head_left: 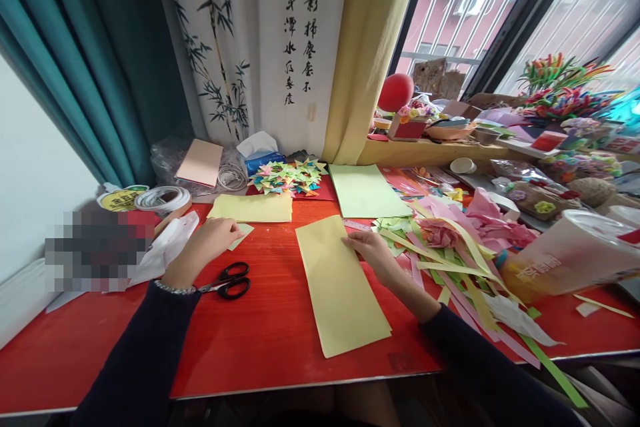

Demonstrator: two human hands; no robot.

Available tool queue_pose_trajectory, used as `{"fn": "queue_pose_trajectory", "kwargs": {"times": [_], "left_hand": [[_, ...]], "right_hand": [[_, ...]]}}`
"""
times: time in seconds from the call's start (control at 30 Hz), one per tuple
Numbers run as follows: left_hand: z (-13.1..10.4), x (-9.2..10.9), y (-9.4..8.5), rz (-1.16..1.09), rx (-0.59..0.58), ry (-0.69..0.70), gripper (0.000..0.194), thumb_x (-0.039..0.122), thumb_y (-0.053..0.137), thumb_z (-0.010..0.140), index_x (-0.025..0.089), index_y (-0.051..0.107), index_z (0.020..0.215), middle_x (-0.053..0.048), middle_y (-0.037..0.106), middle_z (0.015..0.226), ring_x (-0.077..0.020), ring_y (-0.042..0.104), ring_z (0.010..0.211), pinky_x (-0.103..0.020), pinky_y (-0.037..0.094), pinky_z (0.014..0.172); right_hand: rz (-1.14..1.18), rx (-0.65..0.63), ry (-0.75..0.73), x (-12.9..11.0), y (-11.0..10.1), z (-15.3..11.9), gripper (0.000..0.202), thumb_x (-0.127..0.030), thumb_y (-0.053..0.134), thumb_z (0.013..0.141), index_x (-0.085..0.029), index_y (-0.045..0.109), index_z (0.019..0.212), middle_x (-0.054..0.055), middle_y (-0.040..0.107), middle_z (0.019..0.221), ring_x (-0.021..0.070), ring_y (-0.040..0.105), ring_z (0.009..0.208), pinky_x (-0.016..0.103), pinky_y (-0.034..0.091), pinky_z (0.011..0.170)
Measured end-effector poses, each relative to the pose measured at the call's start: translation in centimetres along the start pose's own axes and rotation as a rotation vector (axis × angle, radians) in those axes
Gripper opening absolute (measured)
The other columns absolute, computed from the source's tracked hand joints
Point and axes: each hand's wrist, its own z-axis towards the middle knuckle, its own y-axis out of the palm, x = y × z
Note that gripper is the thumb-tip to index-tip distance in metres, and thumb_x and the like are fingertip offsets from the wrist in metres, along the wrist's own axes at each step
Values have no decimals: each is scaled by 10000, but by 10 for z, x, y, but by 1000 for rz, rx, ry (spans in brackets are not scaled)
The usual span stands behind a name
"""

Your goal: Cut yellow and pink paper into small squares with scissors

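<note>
I have the yellow sheets (340,287) on the right of the middle of the red counter (270,360), set aslant, with their lower end just short of the front edge. My right hand (375,250) has its grip narrow, fingertips closed on the sheets' right long edge near the far end; the thumb is hard to make out from here. The near right corner shows more than one layer, so I take it for a thin stack or a folded piece.

My left hand (213,237) is toward the left side of the counter, fingers drawn together at a small green piece (243,236). I cannot tell whether that grip pinches it or only rests on it. Black-handled scissors (233,280) lie just beside that wrist, and a second yellow stack (253,208) lies beyond, toward the back edge.

By my judgement the yellow sheets are very light, smooth and fairly limp: easy to slide, quick to crease, and apt to slip out of line with each other. A flat pinch on a long edge, taking all layers at once, should suit; two opposite edges would control sag better. The small green piece calls for fingertips only.
</note>
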Motion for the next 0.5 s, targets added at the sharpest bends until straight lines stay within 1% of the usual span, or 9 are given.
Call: {"fn": "queue_pose_trajectory", "kwargs": {"times": [0.07,0.17,0.27,0.33,0.4,0.43,0.5], "left_hand": [[1,-11,0,48,-5,3,226,324,478,752,200,638,652,-85,678,729,-230,584,677,-286,359,576],[6,-12,0,74,59,20,246,296,438,785,187,656,753,-108,680,827,-258,586,783,-318,395,677],[17,-3,5,54,116,177,273,288,427,814,172,652,912,-125,658,998,-277,550,981,-350,386,857],[25,2,12,24,100,270,309,301,456,816,175,616,1048,-118,618,1127,-266,512,1082,-345,363,922],[32,5,19,16,67,300,350,311,483,814,196,582,1129,-103,587,1201,-258,509,1110,-329,378,909],[34,4,23,19,56,297,349,310,481,819,208,581,1138,-98,590,1202,-260,528,1092,-324,396,879],[38,2,26,24,37,286,318,298,453,839,228,605,1109,-94,633,1136,-264,577,1017,-317,421,808]], "right_hand": [[-32,-2,5,0,0,-1,338,-486,557,697,-160,583,611,9,534,558,128,461,496,251,331,472],[-66,-5,10,1,0,-1,327,-476,560,679,-163,581,587,-4,512,528,120,446,485,242,302,461],[-106,-2,19,2,-1,0,311,-459,572,661,-165,564,561,-13,491,506,111,424,474,233,274,448],[-124,-1,25,3,-1,1,309,-452,574,657,-166,546,542,-18,474,491,106,406,464,232,258,440],[-136,-1,31,4,-1,2,311,-446,566,663,-167,531,531,-21,457,479,104,392,453,233,248,433],[-139,-3,34,5,0,2,311,-443,562,667,-167,525,528,-22,452,476,103,389,448,233,247,431],[-144,-10,43,6,0,1,308,-435,556,675,-168,518,528,-22,452,480,105,394,447,234,256,429]]}}
